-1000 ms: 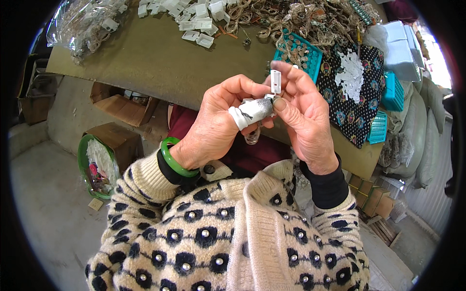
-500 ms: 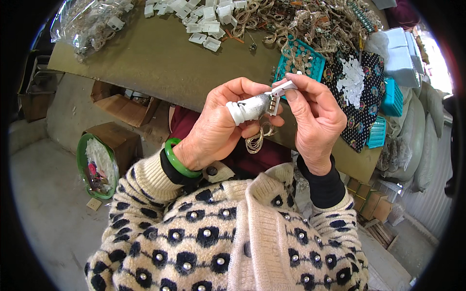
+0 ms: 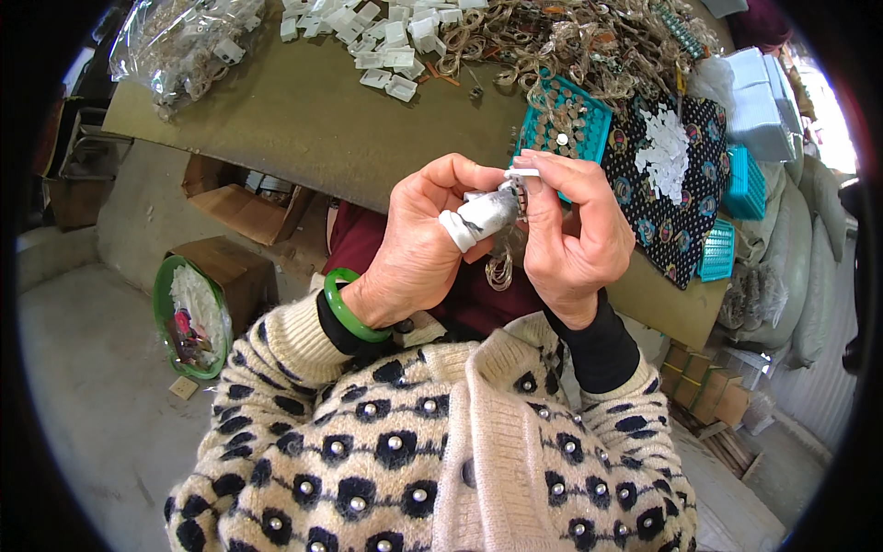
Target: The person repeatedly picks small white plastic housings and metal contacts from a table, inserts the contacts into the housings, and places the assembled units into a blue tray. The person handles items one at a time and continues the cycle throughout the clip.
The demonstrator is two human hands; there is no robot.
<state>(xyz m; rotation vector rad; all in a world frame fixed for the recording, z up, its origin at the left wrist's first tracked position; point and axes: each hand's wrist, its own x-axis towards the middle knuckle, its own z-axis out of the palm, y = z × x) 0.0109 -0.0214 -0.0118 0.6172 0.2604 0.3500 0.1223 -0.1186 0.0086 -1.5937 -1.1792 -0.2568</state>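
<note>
My left hand (image 3: pixel 414 235) has a white, grey-smudged covering (image 3: pixel 483 216) with a rolled rim, apparently on the thumb. It pinches a small white plastic battery case (image 3: pixel 522 173) from the left. My right hand (image 3: pixel 579 225) grips the same case from the right, thumb and fingertips closed at its upper edge. Dark and metallic bits, which look like button cells, show between the two hands; the fingers hide most of the case. A loop of thin clear wire (image 3: pixel 499 269) hangs below it.
Behind my hands a teal basket (image 3: pixel 602 124) holds button cells. White plastic cases (image 3: pixel 400 87) and tangled wire bundles (image 3: pixel 589 46) lie on the table's far side. White pieces (image 3: pixel 662 152) rest on patterned cloth at right; a bagged pile (image 3: pixel 189 55) is far left.
The white part at the fingertips has turned from slanted to nearly level. My right hand has moved slightly left and its fingers have closed in on the case.
</note>
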